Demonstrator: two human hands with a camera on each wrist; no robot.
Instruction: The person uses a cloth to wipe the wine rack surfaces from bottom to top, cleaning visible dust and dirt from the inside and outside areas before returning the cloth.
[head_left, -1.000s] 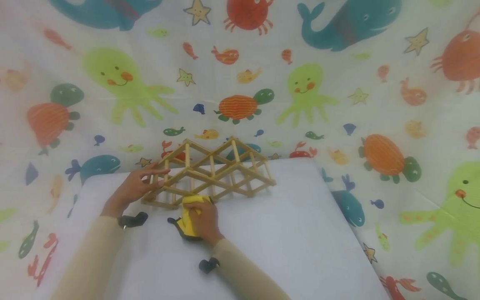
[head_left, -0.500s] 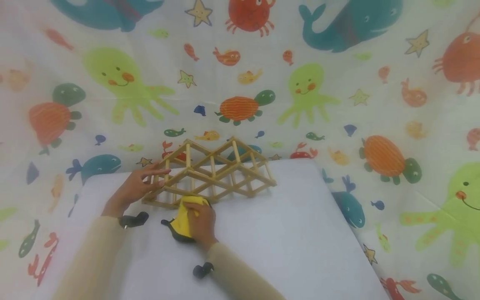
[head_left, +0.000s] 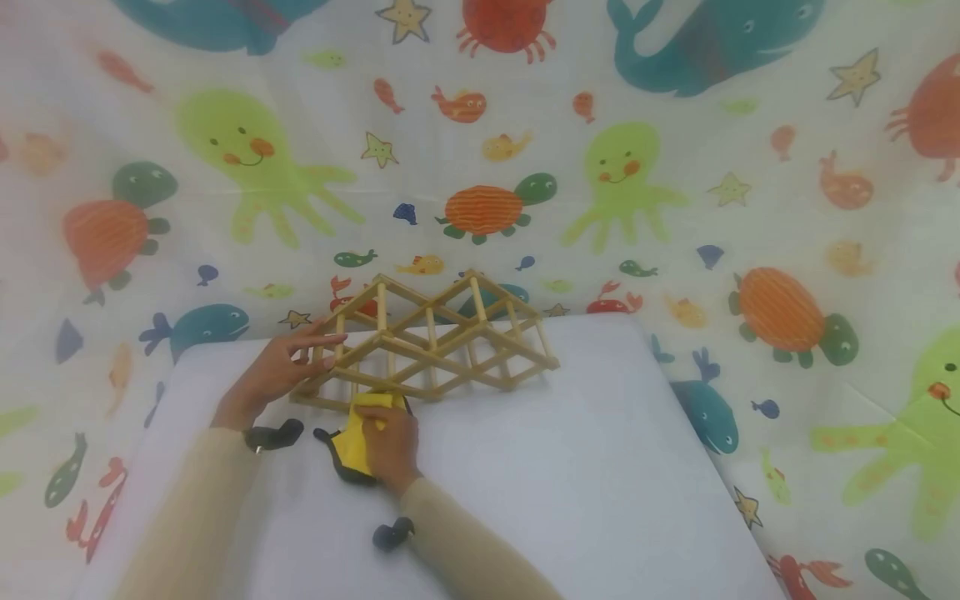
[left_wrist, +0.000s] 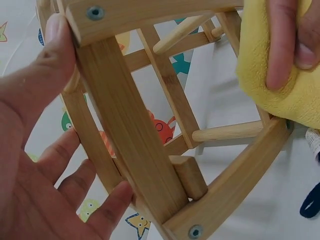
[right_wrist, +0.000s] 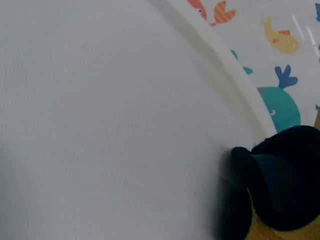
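A light wooden folding lattice rack, made of crossed slats joined by round dowels, stands stretched out toward the back of the table. My left hand grips its left end; the left wrist view shows the thumb and fingertips on opposite sides of the slats. A yellow cloth with dark edging is bunched in my right hand, which presses it to the rack's lower front slat near the left end. In the right wrist view only a dark fold of the cloth shows, and the hand is out of sight.
The rack rests on a white-covered table, its right edge sloping away. Close behind hangs a white curtain printed with sea animals. A black strap piece sticks out from the left wrist, another from the right.
My right hand has slid left with the cloth along the rack's lower front slat. The left hand keeps its hold, and the rack stays put. The head view has shifted slightly.
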